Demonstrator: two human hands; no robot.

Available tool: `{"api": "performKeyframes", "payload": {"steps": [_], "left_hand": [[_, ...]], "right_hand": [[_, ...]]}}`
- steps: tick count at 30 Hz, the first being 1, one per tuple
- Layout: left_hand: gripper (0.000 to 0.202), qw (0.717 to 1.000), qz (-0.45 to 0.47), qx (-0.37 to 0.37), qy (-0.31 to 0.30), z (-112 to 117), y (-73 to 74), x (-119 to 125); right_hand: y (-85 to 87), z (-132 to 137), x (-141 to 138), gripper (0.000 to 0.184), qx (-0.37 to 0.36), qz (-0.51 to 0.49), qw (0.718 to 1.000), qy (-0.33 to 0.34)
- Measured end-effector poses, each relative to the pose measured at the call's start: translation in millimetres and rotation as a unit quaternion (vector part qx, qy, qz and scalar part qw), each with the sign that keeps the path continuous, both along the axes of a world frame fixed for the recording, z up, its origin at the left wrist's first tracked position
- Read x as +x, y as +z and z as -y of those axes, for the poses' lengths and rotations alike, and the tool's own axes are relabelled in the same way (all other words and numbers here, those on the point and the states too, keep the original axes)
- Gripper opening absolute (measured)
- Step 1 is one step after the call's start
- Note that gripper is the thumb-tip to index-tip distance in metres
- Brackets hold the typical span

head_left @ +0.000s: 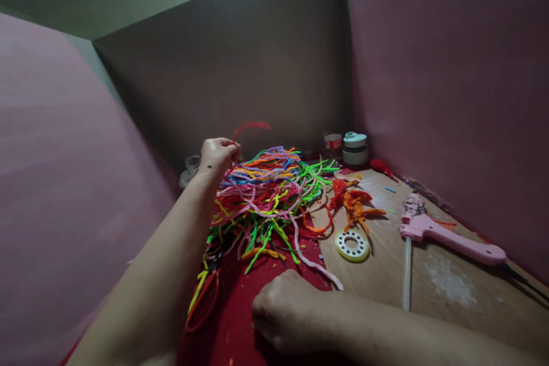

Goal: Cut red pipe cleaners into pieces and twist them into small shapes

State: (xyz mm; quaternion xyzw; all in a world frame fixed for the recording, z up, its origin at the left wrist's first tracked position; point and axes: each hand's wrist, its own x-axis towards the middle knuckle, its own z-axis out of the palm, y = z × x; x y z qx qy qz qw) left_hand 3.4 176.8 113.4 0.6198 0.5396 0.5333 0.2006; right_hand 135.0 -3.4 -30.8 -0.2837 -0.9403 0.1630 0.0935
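My left hand [218, 155] is raised at the left edge of a heap of multicoloured yarn strands [266, 183]. Its fingers pinch a red yarn strand [251, 124], whose free end arcs up to the right and is blurred. Low in front of the heap, my right hand [291, 310] rests closed over the red cloth [240, 303]. A thin dark line shows just above its knuckles; what the fingers hold, if anything, is hidden. Scissors with red handles [210, 297] lie beside my left forearm, next to a yellow strand [197, 291].
On the wooden board [377, 291] at right lie a pink glue gun [454, 240] with its glue stick, a yellow tape roll [352, 246] and orange yarn pieces [358, 209]. A lidded jar [355, 150] stands behind. Pink walls [454, 97] close in on both sides.
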Motion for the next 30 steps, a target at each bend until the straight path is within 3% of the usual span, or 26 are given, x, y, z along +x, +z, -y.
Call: {"api": "performKeyframes", "payload": {"steps": [4, 8, 12, 15, 18, 21, 25, 28, 30], "left_hand": [[0.004, 0.988, 0.096, 0.118, 0.005, 0, 10.5, -7], [0.004, 0.950, 0.181, 0.247, -0.066, 6, 27.7, -7], [0.008, 0.937, 0.207, 0.254, -0.126, 27, 41.8, 0], [0.012, 0.935, 0.254, 0.205, -0.136, 54, 41.2, 8], [0.012, 0.928, 0.326, 0.116, -0.140, 85, 24.3, 15], [0.010, 0.921, 0.364, 0.017, -0.140, 112, -9.3, 20], [0.011, 0.905, 0.384, -0.094, -0.159, 137, -63.7, 27], [0.015, 0.884, 0.406, -0.154, -0.173, 147, -95.3, 33], [0.017, 0.878, 0.406, -0.172, -0.183, 151, -108.2, 35]], "right_hand": [[2.0, 0, 1, 0.024, 0.001, 0.003, 1.000, -0.008], [2.5, 1, 2, 0.025, 0.006, -0.006, 1.000, -0.007], [-0.8, 1, 2, 0.023, -0.004, -0.033, 0.999, -0.008], [-2.8, 0, 2, 0.023, -0.047, -0.114, 0.992, -0.031], [-0.2, -3, 2, 0.023, -0.150, -0.284, 0.945, -0.057], [7.1, -7, 5, 0.030, -0.247, -0.469, 0.842, -0.099], [16.5, -15, 9, 0.040, -0.274, -0.607, 0.734, -0.130], [20.3, -18, 10, 0.034, -0.319, -0.641, 0.686, -0.127], [21.7, -20, 11, 0.028, -0.344, -0.644, 0.671, -0.131]]}}
